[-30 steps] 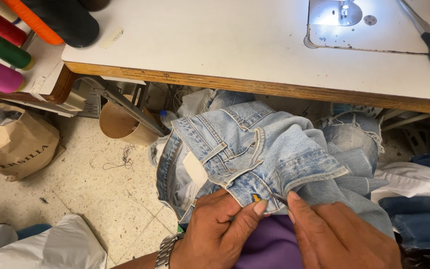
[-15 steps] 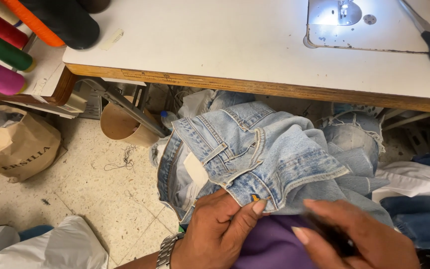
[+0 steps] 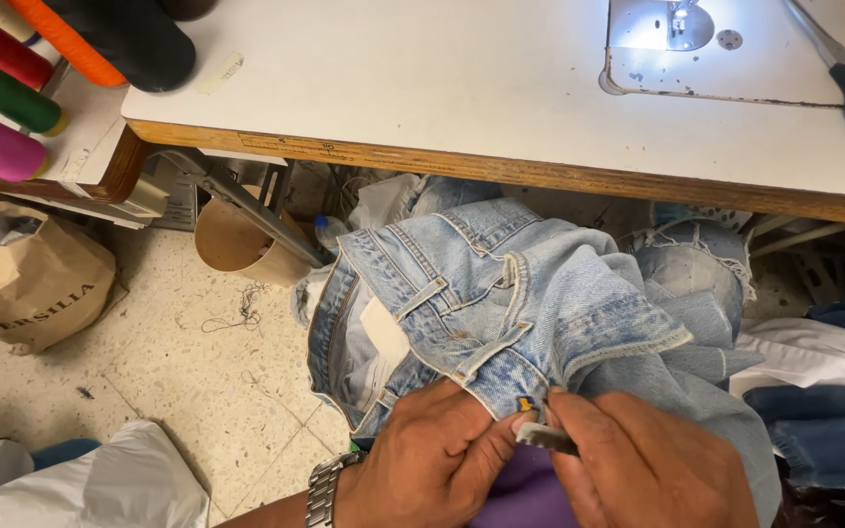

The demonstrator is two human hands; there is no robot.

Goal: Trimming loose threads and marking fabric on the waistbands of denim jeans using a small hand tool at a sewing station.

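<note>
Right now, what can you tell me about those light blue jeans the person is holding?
The jeans are faded, light blue denim, crumpled in a heap on the person's lap below the table edge. The waistband faces up, showing belt loops, pale stitching and a white label inside. A small yellow mark sits near the bottom fold. The left hand pinches that fold with thumb and finger, while the right hand presses a small flat metal blade against it. Frayed denim lies further right.

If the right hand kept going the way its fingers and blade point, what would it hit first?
Probably the hem edge of the light blue jeans by the small orange stitch; the right hand aims its small blade up-left there, with the left hand's thumb alongside. Depth is unclear.
</note>
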